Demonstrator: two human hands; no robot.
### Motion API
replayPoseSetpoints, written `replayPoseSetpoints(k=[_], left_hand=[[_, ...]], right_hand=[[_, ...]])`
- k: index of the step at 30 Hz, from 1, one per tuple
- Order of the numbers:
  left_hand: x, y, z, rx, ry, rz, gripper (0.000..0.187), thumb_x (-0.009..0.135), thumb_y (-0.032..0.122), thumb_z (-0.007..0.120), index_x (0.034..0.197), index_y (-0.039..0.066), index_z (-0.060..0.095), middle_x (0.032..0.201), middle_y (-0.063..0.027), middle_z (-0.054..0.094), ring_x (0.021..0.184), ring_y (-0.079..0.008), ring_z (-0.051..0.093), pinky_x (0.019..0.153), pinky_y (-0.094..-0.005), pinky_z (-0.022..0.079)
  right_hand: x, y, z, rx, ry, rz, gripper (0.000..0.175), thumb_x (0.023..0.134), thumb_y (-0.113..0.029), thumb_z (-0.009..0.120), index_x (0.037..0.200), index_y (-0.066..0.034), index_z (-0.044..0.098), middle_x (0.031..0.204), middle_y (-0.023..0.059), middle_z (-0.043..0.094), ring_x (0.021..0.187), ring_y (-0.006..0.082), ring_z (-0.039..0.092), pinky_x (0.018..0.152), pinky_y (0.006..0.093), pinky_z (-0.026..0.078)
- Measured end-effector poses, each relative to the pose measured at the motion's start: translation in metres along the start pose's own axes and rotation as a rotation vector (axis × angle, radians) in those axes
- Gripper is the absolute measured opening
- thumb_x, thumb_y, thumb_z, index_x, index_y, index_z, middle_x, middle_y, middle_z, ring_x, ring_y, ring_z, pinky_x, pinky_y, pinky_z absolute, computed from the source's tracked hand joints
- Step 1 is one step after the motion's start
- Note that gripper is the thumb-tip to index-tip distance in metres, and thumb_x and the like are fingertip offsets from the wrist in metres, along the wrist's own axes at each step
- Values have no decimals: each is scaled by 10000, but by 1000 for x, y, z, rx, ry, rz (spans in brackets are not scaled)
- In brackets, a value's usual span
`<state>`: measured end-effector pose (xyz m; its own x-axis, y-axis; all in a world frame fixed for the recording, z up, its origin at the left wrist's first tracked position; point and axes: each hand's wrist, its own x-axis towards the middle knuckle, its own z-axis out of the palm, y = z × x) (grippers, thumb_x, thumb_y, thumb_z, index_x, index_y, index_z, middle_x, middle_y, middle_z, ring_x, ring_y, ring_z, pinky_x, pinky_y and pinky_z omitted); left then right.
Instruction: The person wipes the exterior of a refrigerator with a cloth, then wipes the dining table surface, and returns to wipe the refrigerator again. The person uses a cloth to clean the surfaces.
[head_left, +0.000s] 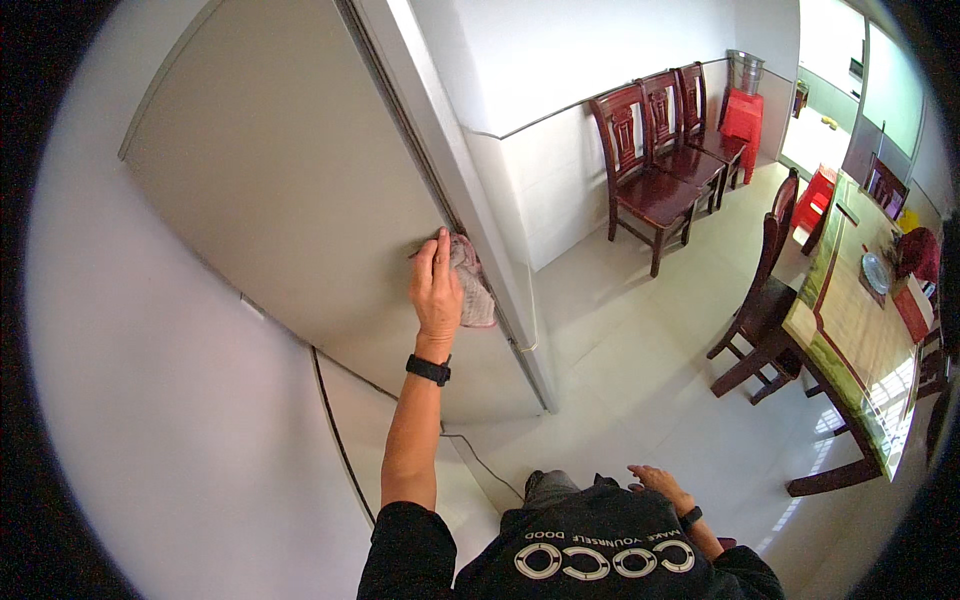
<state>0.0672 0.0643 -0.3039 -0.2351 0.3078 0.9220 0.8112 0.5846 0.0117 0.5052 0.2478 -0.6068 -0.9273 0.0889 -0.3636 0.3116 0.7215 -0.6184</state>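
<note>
My left hand (437, 281) presses a grey cloth with a pinkish edge (475, 296) against a tall grey side panel (300, 187), which looks like a refrigerator's. The cloth hangs to the right of the fingers, beside the dark seam (420, 161) between the panel and a lighter front edge (457, 172). Part of the cloth is hidden under the hand. Low beside my body, my right hand (657, 480) is held over the floor with fingers somewhat apart and nothing visible in it.
Several dark red wooden chairs (652, 199) line the wall. At right, a wooden chair (766, 300) stands by a glass-topped table (851, 322) holding a glass dish (875, 273). A metal bucket (745, 73) rests on red stools (742, 127). A cord (480, 457) crosses the floor below the panel.
</note>
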Motion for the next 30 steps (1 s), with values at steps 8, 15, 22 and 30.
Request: replayPoseSetpoints(k=[8,15,22,30], left_hand=[[-4,-1,2,-58,-20,-57,624,709,-113,577,1303,71,515,1146,-131,522,1040,-302,542,871,-390,469],[-7,-2,-5,-173,-29,-106,391,721,-104,563,1091,23,572,1093,-126,540,980,-319,557,833,-386,489],[69,-36,-54,-163,264,-276,253,681,-98,590,880,17,486,909,-122,509,827,-281,515,723,-358,436],[240,-46,-100,-254,588,107,337,803,52,611,1133,39,545,1215,-139,547,1111,-331,527,960,-409,410]], right_hand=[[5,-3,-5,25,43,-46,524,856,-321,605,1312,-117,448,1142,167,592,1028,354,580,838,456,488],[16,9,7,-100,107,-136,505,846,-383,611,1266,-127,496,1074,118,621,967,319,606,768,444,508],[56,34,18,213,-29,-185,387,904,-319,546,1251,-150,527,1064,87,660,951,277,634,794,388,510],[129,18,32,-3,-167,-191,486,862,-302,609,1300,-151,464,1094,99,640,973,278,621,831,411,497]])
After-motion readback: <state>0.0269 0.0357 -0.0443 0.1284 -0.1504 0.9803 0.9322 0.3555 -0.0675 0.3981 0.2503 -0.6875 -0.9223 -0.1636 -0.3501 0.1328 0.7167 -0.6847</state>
